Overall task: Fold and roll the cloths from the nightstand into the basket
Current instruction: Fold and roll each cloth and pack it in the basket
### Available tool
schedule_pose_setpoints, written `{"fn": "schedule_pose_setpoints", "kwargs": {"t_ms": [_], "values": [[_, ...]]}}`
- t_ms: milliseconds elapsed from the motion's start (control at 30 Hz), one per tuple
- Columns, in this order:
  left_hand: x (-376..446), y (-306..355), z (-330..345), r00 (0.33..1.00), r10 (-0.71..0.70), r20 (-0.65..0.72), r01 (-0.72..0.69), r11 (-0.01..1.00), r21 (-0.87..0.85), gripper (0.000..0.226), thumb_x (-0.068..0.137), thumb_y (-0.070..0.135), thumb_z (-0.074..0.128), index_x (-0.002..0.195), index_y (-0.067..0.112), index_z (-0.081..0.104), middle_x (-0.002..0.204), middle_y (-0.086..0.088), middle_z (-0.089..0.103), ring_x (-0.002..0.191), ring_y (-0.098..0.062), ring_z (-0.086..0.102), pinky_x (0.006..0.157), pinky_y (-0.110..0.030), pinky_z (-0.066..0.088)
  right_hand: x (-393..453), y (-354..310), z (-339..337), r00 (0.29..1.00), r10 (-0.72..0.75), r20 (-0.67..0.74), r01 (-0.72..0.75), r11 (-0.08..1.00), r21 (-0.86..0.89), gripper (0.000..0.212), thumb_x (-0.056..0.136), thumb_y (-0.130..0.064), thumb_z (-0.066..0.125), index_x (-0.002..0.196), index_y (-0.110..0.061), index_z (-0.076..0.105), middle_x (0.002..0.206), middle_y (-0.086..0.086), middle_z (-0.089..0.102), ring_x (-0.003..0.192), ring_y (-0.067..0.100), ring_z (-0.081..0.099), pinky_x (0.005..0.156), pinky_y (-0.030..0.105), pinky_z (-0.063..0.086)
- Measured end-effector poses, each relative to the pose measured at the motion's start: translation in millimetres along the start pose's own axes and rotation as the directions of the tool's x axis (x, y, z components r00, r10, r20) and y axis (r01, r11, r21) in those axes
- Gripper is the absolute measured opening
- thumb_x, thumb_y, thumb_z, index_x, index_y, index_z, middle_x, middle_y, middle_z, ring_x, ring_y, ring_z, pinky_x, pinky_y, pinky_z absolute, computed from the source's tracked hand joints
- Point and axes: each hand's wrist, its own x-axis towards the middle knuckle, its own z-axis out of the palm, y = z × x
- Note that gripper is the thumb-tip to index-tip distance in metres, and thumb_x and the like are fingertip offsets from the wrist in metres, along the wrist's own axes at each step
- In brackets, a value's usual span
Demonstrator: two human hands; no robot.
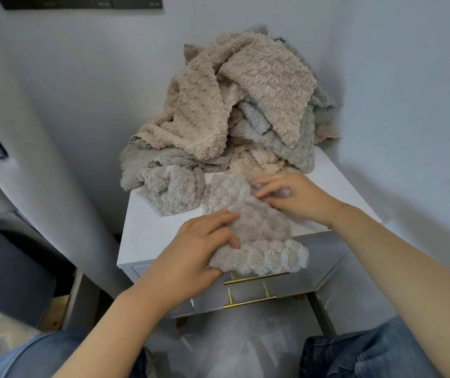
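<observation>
A grey fluffy cloth point(248, 222) lies folded on the front of the white nightstand point(147, 230), its near end hanging over the front edge. My left hand point(196, 249) grips that near end, thumb under and fingers on top. My right hand point(292, 196) rests on the cloth's far end with fingers bent, pressing it down. Behind them a heap of beige and grey cloths point(234, 110) covers the back of the nightstand. No basket can be made out clearly.
The nightstand stands in a corner between pale walls. Its grey drawers carry gold handles point(248, 302). A loose grey cloth point(169, 192) lies left of the folded one. My knees in jeans point(368, 350) flank something pale and blurry on the floor. A dark object point(5, 274) sits at left.
</observation>
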Motion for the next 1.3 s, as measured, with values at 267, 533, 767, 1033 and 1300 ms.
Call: {"fn": "schedule_pose_setpoints", "kwargs": {"t_ms": [267,533,767,1033,1300], "values": [[-2.7,10.8,-6.0,0.997,-0.010,-0.073,0.019,0.992,0.125,0.034,0.068,0.024,0.063,0.098,0.034,0.051,0.090,0.021,0.065,0.084,0.000,0.042,0.085,-0.005,0.021,-20.0,7.5,0.3,0.998,-0.070,-0.010,0.066,0.976,-0.210,0.031,0.097,-0.013,0.052,0.126,-0.021,0.061,0.153,0.004,0.031,0.140,0.019,0.029,0.115,0.031,0.021],[5.3,1.8,-4.9,0.980,-0.191,-0.051,0.184,0.975,-0.126,0.059,0.069,0.069,0.052,0.106,0.025,0.067,0.099,0.018,0.065,0.088,-0.007,0.061,0.081,-0.021,0.045,-87.3,-46.9,-12.0,0.992,-0.055,-0.115,0.086,0.954,0.285,0.036,0.085,-0.047,0.059,0.114,-0.026,0.067,0.113,-0.017,0.064,0.115,0.006,0.055,0.097,0.016,0.039],[8.2,6.5,0.8,0.948,-0.309,-0.081,0.292,0.941,-0.171,0.056,0.083,0.071,0.037,0.080,0.020,0.061,0.076,0.007,0.059,0.078,-0.006,0.054,0.076,-0.032,0.045,-85.1,-40.9,17.1,0.991,-0.045,-0.124,0.048,0.999,0.023,0.036,0.086,-0.051,0.059,0.117,-0.033,0.061,0.113,-0.024,0.058,0.109,-0.005,0.051,0.091,0.014,0.038],[17.5,10.2,3.8,0.906,-0.219,-0.363,0.251,0.967,0.043,0.022,0.092,0.033,0.054,0.112,0.025,0.057,0.110,0.005,0.056,0.100,-0.012,0.051,0.084,-0.027,0.039,-58.4,-33.1,28.3,0.931,-0.028,-0.364,0.030,1.000,0.000,0.021,0.084,-0.034,0.067,0.099,-0.021,0.061,0.099,-0.011,0.055,0.094,-0.001,0.047,0.083,0.012,0.037],[0.7,-8.1,6.4,0.990,-0.106,-0.098,0.129,0.954,0.272,0.065,0.078,0.062,0.057,0.134,0.031,0.047,0.133,0.012,0.051,0.122,-0.012,0.045,0.097,-0.027,0.032,-65.1,-11.0,21.4,0.950,-0.294,-0.107,0.250,0.919,-0.305,0.050,0.081,-0.050,0.064,0.123,-0.023,0.061,0.123,-0.010,0.056,0.113,0.006,0.047,0.100,0.020,0.030]]}}
